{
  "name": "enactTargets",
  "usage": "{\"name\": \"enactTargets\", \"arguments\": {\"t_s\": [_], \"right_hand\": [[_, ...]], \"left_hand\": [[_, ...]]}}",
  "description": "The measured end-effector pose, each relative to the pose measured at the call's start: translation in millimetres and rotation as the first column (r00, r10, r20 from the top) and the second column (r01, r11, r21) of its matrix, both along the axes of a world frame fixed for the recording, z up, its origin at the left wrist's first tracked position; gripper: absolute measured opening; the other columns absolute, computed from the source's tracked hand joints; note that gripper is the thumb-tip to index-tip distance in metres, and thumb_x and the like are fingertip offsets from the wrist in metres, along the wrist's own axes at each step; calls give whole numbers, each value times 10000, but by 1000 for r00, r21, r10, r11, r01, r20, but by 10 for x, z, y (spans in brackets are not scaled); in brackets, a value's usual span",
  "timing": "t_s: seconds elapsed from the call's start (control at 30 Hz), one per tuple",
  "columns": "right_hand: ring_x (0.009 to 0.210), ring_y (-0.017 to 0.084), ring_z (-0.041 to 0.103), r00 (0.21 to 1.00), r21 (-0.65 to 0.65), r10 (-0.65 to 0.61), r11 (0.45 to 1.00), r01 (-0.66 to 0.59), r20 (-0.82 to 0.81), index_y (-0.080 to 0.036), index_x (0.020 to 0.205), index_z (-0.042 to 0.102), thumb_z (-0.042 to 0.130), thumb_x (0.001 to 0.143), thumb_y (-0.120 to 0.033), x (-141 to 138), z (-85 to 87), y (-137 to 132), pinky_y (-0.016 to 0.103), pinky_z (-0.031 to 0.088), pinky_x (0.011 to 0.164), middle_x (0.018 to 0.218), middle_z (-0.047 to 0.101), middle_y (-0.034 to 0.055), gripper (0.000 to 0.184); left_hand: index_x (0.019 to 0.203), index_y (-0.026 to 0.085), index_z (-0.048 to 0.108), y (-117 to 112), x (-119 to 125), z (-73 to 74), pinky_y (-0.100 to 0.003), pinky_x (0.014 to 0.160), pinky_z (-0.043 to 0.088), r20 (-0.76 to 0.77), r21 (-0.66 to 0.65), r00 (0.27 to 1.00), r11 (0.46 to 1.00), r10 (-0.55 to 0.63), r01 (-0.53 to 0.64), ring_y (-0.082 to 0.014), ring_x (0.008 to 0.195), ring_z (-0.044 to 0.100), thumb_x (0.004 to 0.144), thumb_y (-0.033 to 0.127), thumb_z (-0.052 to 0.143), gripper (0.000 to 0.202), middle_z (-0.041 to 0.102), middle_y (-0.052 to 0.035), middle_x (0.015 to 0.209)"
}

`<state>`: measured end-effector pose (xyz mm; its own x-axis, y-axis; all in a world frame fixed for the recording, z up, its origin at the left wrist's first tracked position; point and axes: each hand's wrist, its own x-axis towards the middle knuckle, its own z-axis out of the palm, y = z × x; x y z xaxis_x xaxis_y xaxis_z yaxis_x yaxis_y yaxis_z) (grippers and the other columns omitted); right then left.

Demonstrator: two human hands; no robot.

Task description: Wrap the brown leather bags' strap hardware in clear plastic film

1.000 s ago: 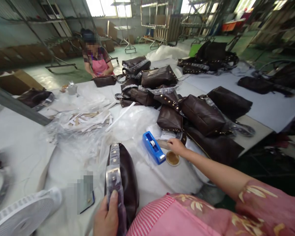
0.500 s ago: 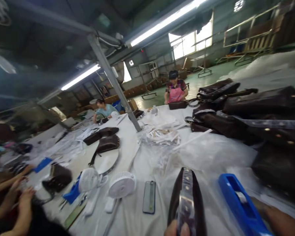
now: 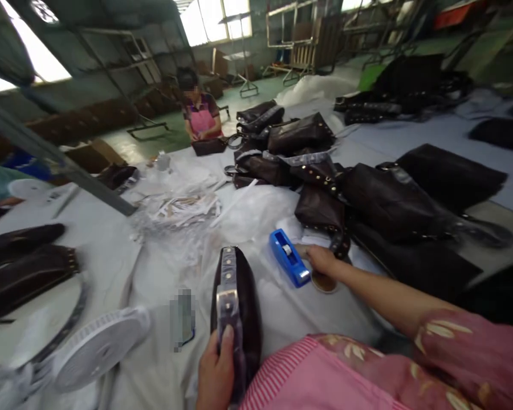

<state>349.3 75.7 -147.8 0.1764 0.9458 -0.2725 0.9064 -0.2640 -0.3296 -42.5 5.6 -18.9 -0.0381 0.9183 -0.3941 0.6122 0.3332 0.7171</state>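
Head view: left hand (image 3: 217, 361) grips film-covered strap (image 3: 228, 272) on bag (image 3: 248, 310); right hand (image 3: 322, 259) beside tape dispenser (image 3: 287, 259), grip unclear. Wrapping appears done; taping unconfirmed.

1 head-worn camera looked forward and down across the white worktable (image 3: 106, 250), from just above the person's own body. Its view was wide: the person's apron (image 3: 316, 376) rose close to the lens at 5 o'clock, with the left hand (image 3: 217, 364) near it just past 6 and the right hand (image 3: 320, 259) slightly farther off at 4. Well beyond, it took in a co-worker (image 3: 202, 121) at 11 and a window (image 3: 214, 23) between 11 and 12.
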Motion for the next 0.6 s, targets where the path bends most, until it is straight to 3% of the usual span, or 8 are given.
{"name": "enactTargets", "arguments": {"t_s": [0.17,0.4,0.6], "right_hand": [[1062,301,619,999,-58,19,998,-16,48,-156,994,712,610,832,-256,-26,-245,79,364,443,914,1120,697,146,216],[968,286,645,996,-72,12,997,-5,85,-106,1065,670,498,892,-175,-12,-322,176,356,466,840,1082,685,176,254],[946,286,647,993,-71,29,997,-21,114,-78,1064,660,485,885,-139,-4,-329,162,344,463,813,1068,676,189,257]], "left_hand": [[995,170,698,-2,-43,-50,-395,897,513,-10,-9,1000,1000,-18,18,-307,1020,665,819,663,444,582,749,-111,996],[1020,164,697,6,-39,-99,-434,990,471,-44,-1,999,1000,18,-18,-323,1091,642,820,649,441,584,739,-129,1050],[1007,162,696,17,-15,-63,-411,943,497,-18,-27,1000,1000,13,-14,-316,1039,662,814,666,439,598,751,-114,984]]}}
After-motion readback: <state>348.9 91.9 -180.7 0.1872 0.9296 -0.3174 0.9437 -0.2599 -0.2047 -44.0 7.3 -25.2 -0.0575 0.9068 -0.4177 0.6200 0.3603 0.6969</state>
